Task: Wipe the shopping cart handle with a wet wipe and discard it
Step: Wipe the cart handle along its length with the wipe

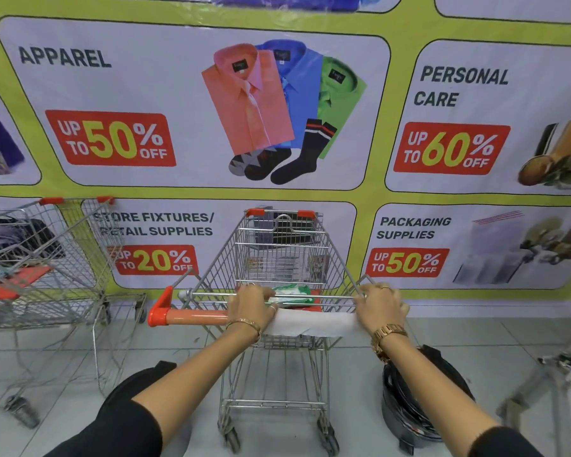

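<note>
A wire shopping cart [282, 258] stands facing a wall banner [192, 103] of sale panels; its orange handle [195, 317] runs across the near end, bare on the left part and covered on the right part by a white wet wipe [314, 322] spread flat along the bar; the left hand [251, 306] grips the handle at the wipe's left edge, fingers curled over the bar and pinning the wipe there; the right hand [381, 308] is closed over the wipe's right end near the handle's right corner, fingers wrapped round it; a green-and-white packet [292, 291] lies in the child seat just behind the handle; a black bin [422, 394] sits on the tiled floor below the right forearm; a second cart [43, 255] stands well apart at the left.
</note>
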Motion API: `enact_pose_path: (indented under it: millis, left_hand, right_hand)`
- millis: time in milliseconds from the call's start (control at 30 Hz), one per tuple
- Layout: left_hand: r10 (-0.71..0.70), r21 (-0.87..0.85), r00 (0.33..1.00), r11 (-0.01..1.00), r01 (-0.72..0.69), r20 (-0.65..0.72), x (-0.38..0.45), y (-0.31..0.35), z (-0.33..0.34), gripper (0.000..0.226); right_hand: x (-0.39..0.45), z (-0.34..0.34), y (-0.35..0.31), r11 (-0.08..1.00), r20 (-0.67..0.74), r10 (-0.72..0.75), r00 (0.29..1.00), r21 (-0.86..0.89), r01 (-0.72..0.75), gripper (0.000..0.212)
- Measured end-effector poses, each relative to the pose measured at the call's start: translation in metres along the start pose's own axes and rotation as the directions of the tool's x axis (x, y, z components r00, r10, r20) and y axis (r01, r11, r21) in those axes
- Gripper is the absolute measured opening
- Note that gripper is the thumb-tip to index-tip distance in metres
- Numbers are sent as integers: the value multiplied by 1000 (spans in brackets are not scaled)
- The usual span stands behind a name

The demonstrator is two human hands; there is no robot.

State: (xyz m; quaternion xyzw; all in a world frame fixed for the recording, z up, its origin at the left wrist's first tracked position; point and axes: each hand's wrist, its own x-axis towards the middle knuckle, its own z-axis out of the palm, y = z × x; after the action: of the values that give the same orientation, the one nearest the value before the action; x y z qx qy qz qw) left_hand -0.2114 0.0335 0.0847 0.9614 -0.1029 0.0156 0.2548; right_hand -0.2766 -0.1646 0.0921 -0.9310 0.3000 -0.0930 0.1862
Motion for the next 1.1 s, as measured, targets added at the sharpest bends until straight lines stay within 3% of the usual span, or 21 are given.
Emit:
enact_pose_path:
  millis: [67, 133, 233, 300, 400, 467, 533, 733, 833, 900, 1033, 1100]
  left_hand:
    - [11, 10, 999, 1000, -11, -35, 2, -5, -4, 37]
    - [26, 37, 994, 999, -22, -110, 3, -13, -14, 37]
    - [26, 142, 978, 990, 3, -207, 9, -41, -33, 38]
    - [-4, 232, 977, 971, 55, -215, 16, -69, -46, 40]
    - [-93, 361, 988, 923, 133, -125, 24, -108, -57, 48]
    - [-152, 399, 987, 904, 157, -46, 26, -126, -56, 53]
    - [-188, 409, 982, 896, 171, 2, 28, -133, -51, 55]
    - [-202, 345, 979, 919, 191, -3, 34, -144, -50, 56]
    - [-196, 358, 981, 917, 178, 14, 38, -150, -52, 56]
    - [-198, 350, 980, 919, 181, 14, 39, -150, -51, 56]
    - [-198, 375, 980, 908, 185, -6, 40, -149, -46, 56]
    - [-195, 382, 981, 905, 187, -19, 39, -147, -43, 57]
  right_hand:
    - [-5, 1, -4, 996, -162, -77, 984, 33, 83, 26]
    - [-12, 6, -12, 971, -231, -188, 955, 103, 216, 26]
    - [-21, 21, -30, 922, -185, -303, 935, 191, 336, 27]
    - [-27, 38, -42, 919, -94, -341, 935, 175, 353, 41]
    - [-39, 65, -59, 960, 40, -281, 959, 5, 281, 73]
    - [-51, 78, -76, 966, -28, -247, 969, -80, 244, 78]
    - [-60, 85, -96, 970, -72, -236, 969, -72, 231, 78]
    - [-78, 109, -158, 943, 33, -317, 948, -99, 319, 66]
    - [-63, 105, -121, 905, -14, -373, 928, -225, 361, 50]
    - [-51, 95, -83, 899, 6, -329, 944, -304, 316, 45]
    - [-44, 93, -58, 974, -212, -160, 964, -194, 119, 46]
    - [-53, 104, -87, 959, -242, -216, 946, -234, 159, 39]
